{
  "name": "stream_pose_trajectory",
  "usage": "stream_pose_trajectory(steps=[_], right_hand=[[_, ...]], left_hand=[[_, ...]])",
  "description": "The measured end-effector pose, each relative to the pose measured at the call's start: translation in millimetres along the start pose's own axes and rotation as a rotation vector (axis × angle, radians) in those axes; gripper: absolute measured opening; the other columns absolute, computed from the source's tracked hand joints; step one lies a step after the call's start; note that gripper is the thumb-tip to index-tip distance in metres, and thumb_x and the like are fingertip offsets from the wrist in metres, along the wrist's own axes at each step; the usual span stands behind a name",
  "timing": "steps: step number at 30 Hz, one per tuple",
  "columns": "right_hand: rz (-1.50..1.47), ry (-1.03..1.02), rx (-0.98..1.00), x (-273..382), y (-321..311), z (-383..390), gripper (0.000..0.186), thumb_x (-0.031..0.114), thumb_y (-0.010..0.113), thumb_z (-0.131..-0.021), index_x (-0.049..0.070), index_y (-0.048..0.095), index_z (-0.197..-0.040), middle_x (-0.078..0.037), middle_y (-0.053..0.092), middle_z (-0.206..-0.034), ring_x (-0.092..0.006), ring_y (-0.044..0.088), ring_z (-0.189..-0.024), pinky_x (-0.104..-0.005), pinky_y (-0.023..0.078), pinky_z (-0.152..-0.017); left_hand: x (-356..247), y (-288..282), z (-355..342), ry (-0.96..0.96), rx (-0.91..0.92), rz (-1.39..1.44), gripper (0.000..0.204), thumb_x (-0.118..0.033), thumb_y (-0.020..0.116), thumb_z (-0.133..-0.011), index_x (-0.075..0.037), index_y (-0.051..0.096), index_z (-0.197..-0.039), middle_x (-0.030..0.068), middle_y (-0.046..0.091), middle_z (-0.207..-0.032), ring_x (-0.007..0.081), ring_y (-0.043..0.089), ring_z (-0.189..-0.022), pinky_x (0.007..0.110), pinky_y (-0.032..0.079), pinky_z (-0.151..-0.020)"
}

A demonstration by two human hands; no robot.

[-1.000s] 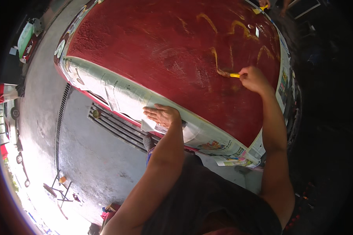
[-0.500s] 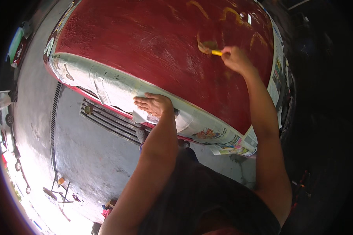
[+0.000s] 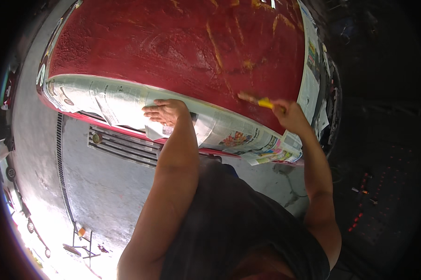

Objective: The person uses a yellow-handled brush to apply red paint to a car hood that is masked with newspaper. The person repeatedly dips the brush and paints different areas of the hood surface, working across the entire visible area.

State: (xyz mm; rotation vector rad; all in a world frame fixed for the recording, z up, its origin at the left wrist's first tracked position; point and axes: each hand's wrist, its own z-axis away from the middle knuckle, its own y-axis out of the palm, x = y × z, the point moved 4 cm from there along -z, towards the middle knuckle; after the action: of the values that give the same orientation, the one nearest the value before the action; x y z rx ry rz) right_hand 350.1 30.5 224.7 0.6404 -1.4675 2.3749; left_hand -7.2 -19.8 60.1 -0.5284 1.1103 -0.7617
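Note:
A broad red car panel lies in front of me, its paint wrinkled in places and marked with yellowish streaks. My right hand grips a paintbrush with a yellow handle. Its tan tip points left and meets the panel near the right part of its near edge; motion blurs it a little. Newspaper covers the strip along the panel's near edge. On that paper rests my left hand, palm down with the fingers stretched out to the left, holding nothing.
More newspaper lines the panel's right edge. Below on the grey floor are a slatted grate with a small round can on it and a long drain channel. A folding stand stands at the lower left.
The paintbrush in my right hand has come nearer to me, from the panel's middle right toward its near edge, leaving a yellowish streak. My left hand stays on the newspaper; the view has shifted.

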Motion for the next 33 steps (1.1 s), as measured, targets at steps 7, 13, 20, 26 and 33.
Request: stream_pose_trajectory(steps=[7,13,20,26,33], right_hand=[[-0.01,-0.29,-0.316,86,47,-109,0.029,0.021,0.062,-0.094,0.005,0.069,-0.118,-0.022,0.071,-0.088,-0.0312,0.071,-0.075,-0.0412,0.054,-0.068],[0.201,-0.175,-0.178,58,78,-38,0.027,0.021,0.063,-0.093,0.009,0.07,-0.116,-0.024,0.069,-0.079,-0.0429,0.068,-0.072,-0.0515,0.055,-0.067],[0.252,-0.072,-0.265,-19,58,61,0.028,0.023,0.062,-0.094,0.01,0.069,-0.118,-0.024,0.07,-0.082,-0.0434,0.069,-0.072,-0.0526,0.054,-0.066],[0.089,-0.073,-0.411,12,91,26,0.028,0.022,0.06,-0.096,0.01,0.067,-0.12,-0.022,0.07,-0.08,-0.0419,0.069,-0.071,-0.0528,0.055,-0.066],[0.083,-0.1,-0.349,48,138,30,0.031,0.019,0.062,-0.093,0.007,0.065,-0.122,-0.022,0.069,-0.087,-0.0398,0.069,-0.072,-0.0507,0.056,-0.066]], left_hand=[[-1,-2,0,0.003,-0.018,0.009,0.073,-0.056,0.01,-0.104,-0.013,0.004,-0.163,0.0145,0.008,-0.17,0.0346,0.01,-0.156,0.054,0.017,-0.124],[2,2,-2,0.029,-0.023,-0.009,0.074,-0.056,0.007,-0.104,-0.012,0.004,-0.163,0.0163,0.005,-0.169,0.0362,0.009,-0.156,0.054,0.018,-0.125],[3,4,0,0.029,-0.057,0.015,0.072,-0.056,0.009,-0.104,-0.014,0.008,-0.163,0.0143,0.01,-0.169,0.0376,0.015,-0.155,0.055,0.021,-0.122],[3,4,1,0.029,-0.049,-0.007,0.071,-0.053,0.009,-0.105,-0.012,0.007,-0.163,0.0144,0.009,-0.169,0.038,0.014,-0.155,0.056,0.022,-0.122],[0,3,6,0.047,-0.05,-0.003,0.07,-0.051,0.009,-0.106,-0.01,0.007,-0.162,0.0185,0.01,-0.168,0.0406,0.014,-0.154,0.057,0.023,-0.122]])
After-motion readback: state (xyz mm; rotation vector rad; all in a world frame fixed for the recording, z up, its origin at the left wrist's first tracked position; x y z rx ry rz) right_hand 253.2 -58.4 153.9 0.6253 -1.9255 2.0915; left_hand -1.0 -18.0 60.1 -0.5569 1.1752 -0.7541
